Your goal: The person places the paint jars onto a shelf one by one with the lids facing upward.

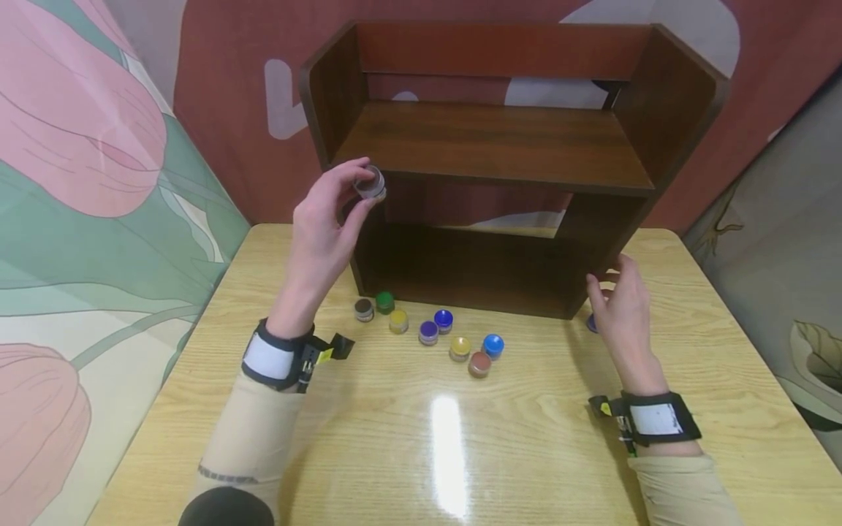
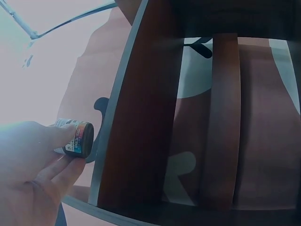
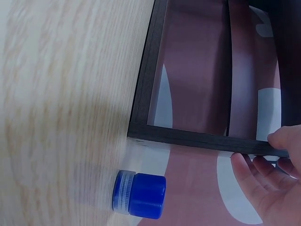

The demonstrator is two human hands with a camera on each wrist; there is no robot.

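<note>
My left hand (image 1: 319,223) pinches a small paint jar (image 1: 370,184) between thumb and fingers, in front of the left side of a dark brown wooden shelf (image 1: 500,139). In the left wrist view, this paint jar (image 2: 79,138) has a printed label and a dark end. My right hand (image 1: 626,321) grips the shelf's right side panel low down; in the right wrist view, the thumb and fingers lie on opposite sides of the panel edge (image 3: 197,140). Below that hand stands a blue paint jar (image 3: 146,195), mostly hidden in the head view.
Several paint jars stand before the shelf on the wooden table (image 1: 368,438), among them a dark jar (image 1: 364,310), a green jar (image 1: 384,302), a purple jar (image 1: 428,333), a light blue jar (image 1: 493,345) and a brown jar (image 1: 480,364). Patterned walls surround the table.
</note>
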